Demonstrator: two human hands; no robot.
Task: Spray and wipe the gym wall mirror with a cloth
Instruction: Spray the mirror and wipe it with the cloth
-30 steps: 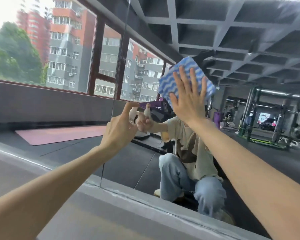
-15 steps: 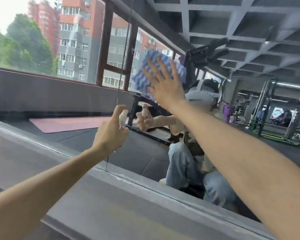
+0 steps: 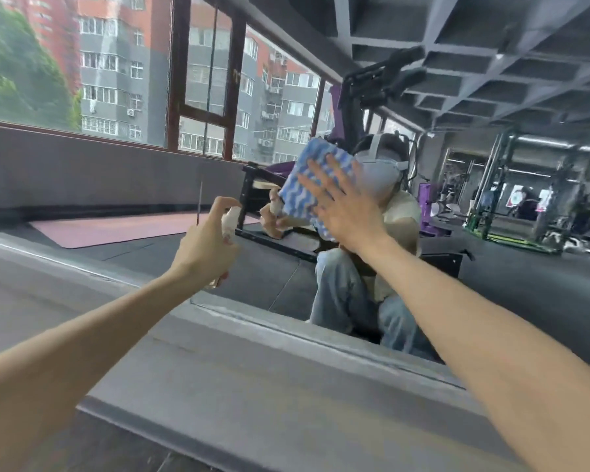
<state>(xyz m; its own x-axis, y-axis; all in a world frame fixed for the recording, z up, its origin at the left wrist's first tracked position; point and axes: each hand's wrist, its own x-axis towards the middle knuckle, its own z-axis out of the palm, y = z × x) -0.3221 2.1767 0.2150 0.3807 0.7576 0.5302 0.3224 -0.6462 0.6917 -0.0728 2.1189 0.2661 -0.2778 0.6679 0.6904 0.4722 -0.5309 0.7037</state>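
The wall mirror point(image 3: 491, 267) fills the view ahead and reflects the gym and a crouching person. My right hand point(image 3: 343, 209) presses a blue-and-white wavy-patterned cloth point(image 3: 315, 173) flat against the glass, fingers spread and straight. My left hand point(image 3: 206, 248) grips a small clear spray bottle point(image 3: 230, 221) with a white top, held just in front of the mirror and left of the cloth, the index finger curled over the top.
A grey ledge point(image 3: 252, 369) runs below the mirror's lower edge. A vertical seam point(image 3: 206, 97) splits the mirror panels just left of the bottle. Reflected windows, a pink mat point(image 3: 116, 229) and gym machines point(image 3: 511, 199) show in the glass.
My right hand has slid the cloth down and to the right across the glass. The left hand with the bottle stays at about the same place. The camera has tilted.
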